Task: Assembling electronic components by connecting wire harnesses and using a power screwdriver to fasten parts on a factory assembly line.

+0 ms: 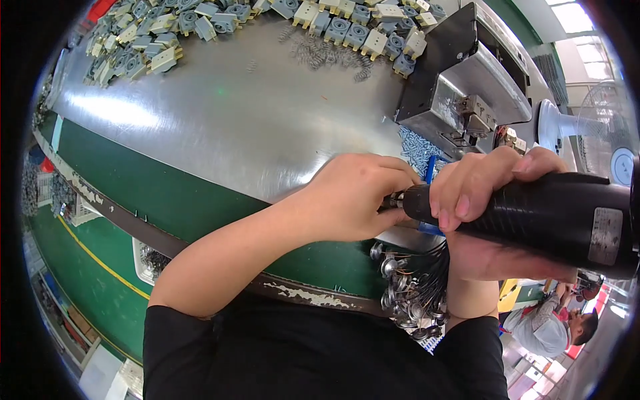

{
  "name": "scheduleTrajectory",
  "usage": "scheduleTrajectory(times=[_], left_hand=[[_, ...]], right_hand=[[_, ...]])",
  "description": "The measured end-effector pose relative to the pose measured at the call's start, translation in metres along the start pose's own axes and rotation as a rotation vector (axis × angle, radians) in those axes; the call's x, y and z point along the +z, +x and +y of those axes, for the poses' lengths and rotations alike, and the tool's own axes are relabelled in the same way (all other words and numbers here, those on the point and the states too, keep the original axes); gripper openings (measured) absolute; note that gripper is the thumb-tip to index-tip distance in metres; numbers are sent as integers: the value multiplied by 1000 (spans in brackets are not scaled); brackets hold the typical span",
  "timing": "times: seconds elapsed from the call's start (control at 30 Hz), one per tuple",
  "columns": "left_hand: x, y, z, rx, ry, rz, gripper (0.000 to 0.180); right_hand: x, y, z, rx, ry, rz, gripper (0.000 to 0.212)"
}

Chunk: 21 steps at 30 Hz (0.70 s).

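Gripped in my right hand [493, 183] is a black electric screwdriver [540, 217], lying sideways with its nose toward the left. My left hand [363, 197] is closed at that nose, thumb and fingers pinched around the short metal end [395, 201]; what sits between the fingertips is hidden. Just behind the hands, blue-silver screws [419, 150] lie heaped by a blue tray edge [435, 167]. Below them hangs a bunch of round metal parts with black wires [407, 287], at the table's near edge.
Grey and cream switch-like blocks [337, 30] pile up along the far side of the metal tabletop [253, 120], beside loose springs [327, 57]. A metal screw-feeding machine [467, 87] stands at right. Beyond are a fan [617, 160] and a seated co-worker [547, 330].
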State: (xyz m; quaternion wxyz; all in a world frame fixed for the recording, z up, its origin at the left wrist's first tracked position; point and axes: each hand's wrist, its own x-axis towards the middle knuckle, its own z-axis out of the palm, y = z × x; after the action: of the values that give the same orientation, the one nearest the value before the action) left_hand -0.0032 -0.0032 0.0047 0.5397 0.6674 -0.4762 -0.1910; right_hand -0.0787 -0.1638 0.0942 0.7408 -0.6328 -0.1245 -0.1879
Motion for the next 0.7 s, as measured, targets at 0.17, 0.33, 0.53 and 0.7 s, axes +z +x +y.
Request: scheduleTrajectory(times=[0.17, 0.33, 0.53, 0.7], left_hand=[[1, 0, -1, 2, 4, -3, 25], [1, -2, -1, 18, 2, 21, 26], [0, 1, 0, 39, 28, -46, 28], [6, 2, -1, 197, 126, 145, 30]], right_hand=[[-3, -7, -6, 59, -18, 23, 106], [-2, -9, -12, 107, -36, 44, 112], [14, 18, -35, 30, -79, 25, 120], [-15, 39, -21, -116, -92, 11, 126]])
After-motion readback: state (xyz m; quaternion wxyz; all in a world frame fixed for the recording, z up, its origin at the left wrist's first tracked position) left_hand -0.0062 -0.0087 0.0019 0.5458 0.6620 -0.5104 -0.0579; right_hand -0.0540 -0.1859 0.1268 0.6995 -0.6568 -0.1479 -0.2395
